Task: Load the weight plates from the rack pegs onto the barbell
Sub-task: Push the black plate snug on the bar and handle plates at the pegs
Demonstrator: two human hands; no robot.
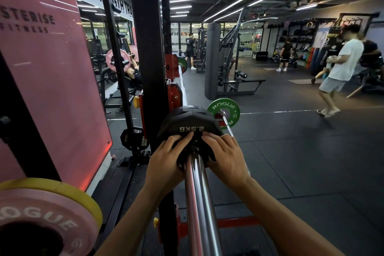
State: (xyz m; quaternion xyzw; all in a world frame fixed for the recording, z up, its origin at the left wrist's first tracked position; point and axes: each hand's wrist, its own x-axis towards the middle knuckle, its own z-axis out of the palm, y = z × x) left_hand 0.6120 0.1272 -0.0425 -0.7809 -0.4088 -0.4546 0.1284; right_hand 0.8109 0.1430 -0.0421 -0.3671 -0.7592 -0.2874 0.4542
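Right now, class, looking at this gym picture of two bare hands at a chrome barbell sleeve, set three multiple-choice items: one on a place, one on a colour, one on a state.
1. Where is the black 2.5KG weight plate?
A. On the chrome barbell sleeve
B. Flat on the floor
C. On a bench

2. What colour is the round ROGUE 10 plate beyond it?
A. Blue
B. Green
C. White

3. What are the left hand and right hand doing?
A. Hanging idle
B. Holding a bottle
C. Both touching the black plate

Answers: 1 A, the sleeve runs through its centre; 2 B, its face is green with white lettering; 3 C, fingers of both lie on the plate's face.
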